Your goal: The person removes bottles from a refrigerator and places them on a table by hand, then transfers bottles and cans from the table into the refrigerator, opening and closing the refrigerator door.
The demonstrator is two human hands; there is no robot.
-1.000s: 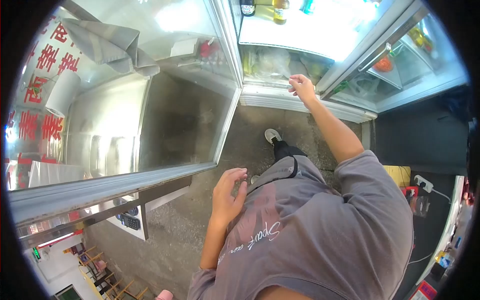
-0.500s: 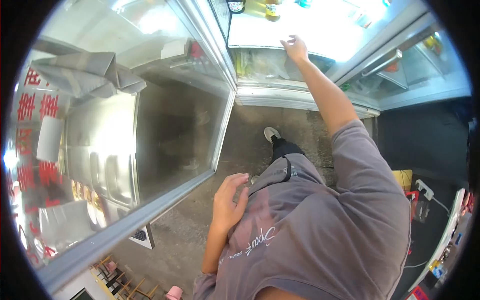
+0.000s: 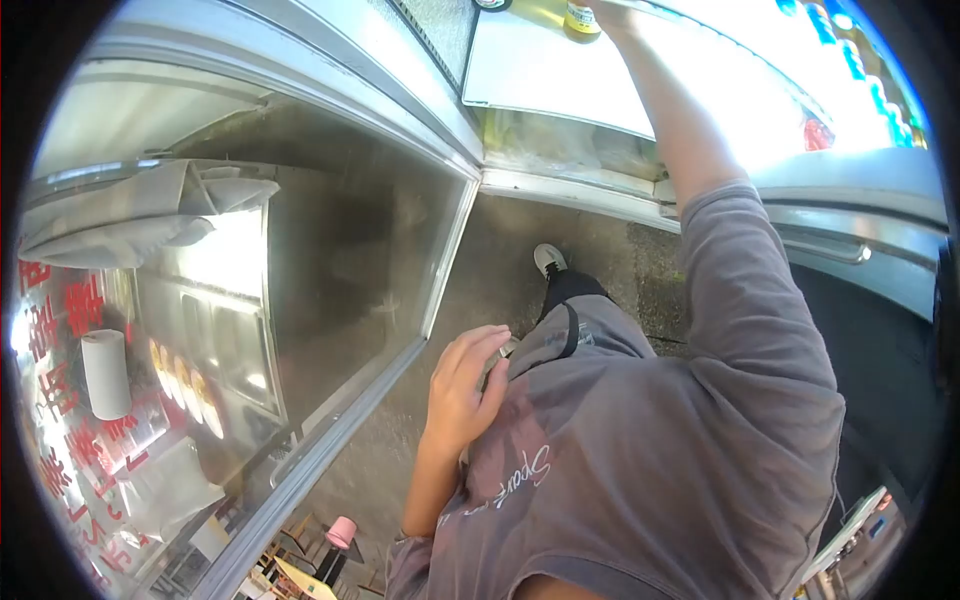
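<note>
a reach into the lit cabinet appears to be the step in hand: the right hand (image 3: pixel 614 14) is extended over the white shelf (image 3: pixel 550 85) towards 12 to 1 o'clock, and its fingers are mostly cut off by the top edge of the view. whether it is clenched, released or closed on anything cannot be told. the yellow-labelled bottle (image 3: pixel 582 24) is seen just beside it, at about 8 to 9 o'clock from the hand; whether it is touched cannot be made out. for a firm grasp, judged from this pose, the fingers would need to be wrapped around the bottle without the 2nd, darker bottle (image 3: pixel 491 4), at 9 o'clock from it, being knocked.

nothing is seen to be held by the left hand (image 3: pixel 462 390); it is loosely curved, with thumb and fingers apart, in front of the grey shirt (image 3: pixel 650 450), near 6 o'clock of the view's centre. blue-toned containers (image 3: pixel 850 62) and a red item (image 3: pixel 817 134) are seen at 2 o'clock. a door handle (image 3: pixel 853 254) is seen at 3 o'clock, a draped cloth (image 3: pixel 130 215) at 10 o'clock behind glass, and a white roll (image 3: pixel 106 375) at 8 to 9 o'clock.
</note>
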